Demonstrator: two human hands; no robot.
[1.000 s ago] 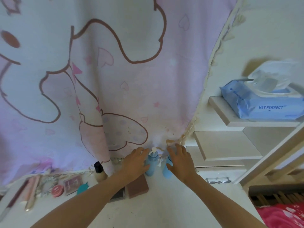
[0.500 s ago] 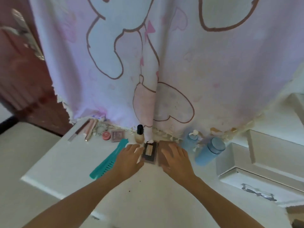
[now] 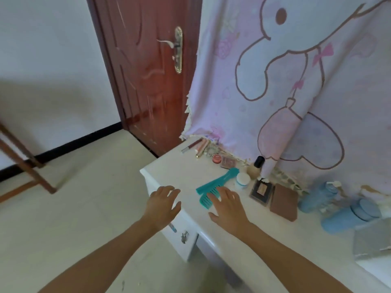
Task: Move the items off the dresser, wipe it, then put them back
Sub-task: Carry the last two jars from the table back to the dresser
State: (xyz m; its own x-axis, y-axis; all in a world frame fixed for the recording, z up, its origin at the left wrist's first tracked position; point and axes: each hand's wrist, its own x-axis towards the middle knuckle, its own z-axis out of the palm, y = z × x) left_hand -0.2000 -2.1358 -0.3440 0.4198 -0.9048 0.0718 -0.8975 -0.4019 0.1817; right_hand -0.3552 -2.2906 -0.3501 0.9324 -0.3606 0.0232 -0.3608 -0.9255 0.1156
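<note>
Right hand (image 3: 227,205), fingers splayed and empty like the left hand (image 3: 164,203), hovers at the teal plastic comb (image 3: 220,180) on the white dresser (image 3: 173,172), probably mid item-moving, needing a pinch next.

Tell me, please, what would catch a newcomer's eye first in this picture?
The big pink cartoon curtain fills the upper right, hanging down behind the white dresser, with a dark red door to its left. In the middle, the right hand is spread over the near end of a teal comb, and the left hand is open at the dresser's left edge.
</note>
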